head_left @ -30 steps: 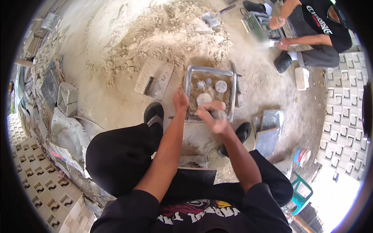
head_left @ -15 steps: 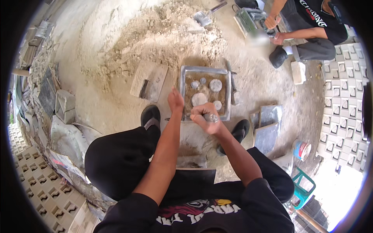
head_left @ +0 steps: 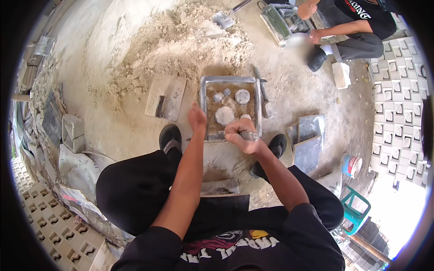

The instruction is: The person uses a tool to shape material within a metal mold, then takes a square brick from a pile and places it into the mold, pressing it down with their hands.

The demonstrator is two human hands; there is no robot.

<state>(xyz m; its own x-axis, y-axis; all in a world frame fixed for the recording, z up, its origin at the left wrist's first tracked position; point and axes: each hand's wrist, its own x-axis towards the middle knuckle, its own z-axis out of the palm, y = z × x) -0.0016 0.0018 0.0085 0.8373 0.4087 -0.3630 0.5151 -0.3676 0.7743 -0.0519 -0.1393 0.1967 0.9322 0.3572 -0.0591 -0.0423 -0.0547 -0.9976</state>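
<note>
A square metal mould (head_left: 204, 97) filled with damp sandy mix lies on the ground between my feet. Several round pale discs (head_left: 224, 115) show in the mix. My left hand (head_left: 197, 118) rests on the mould's near left edge with its fingers together. My right hand (head_left: 240, 137) is at the near edge, shut on a grey metal tool (head_left: 249, 135) whose end pokes out to the right.
A sand heap (head_left: 172, 40) spreads behind the mould, with a flat board (head_left: 166, 95) to its left. Dark slabs (head_left: 308, 144) lie to the right, beside a small tub (head_left: 351, 165). Another person (head_left: 348, 27) crouches at the back right. Patterned blocks (head_left: 400, 95) line the right side.
My right hand has dropped from above the mould's middle to its near edge, still gripping the tool. My left hand stays on the mould's left edge.
</note>
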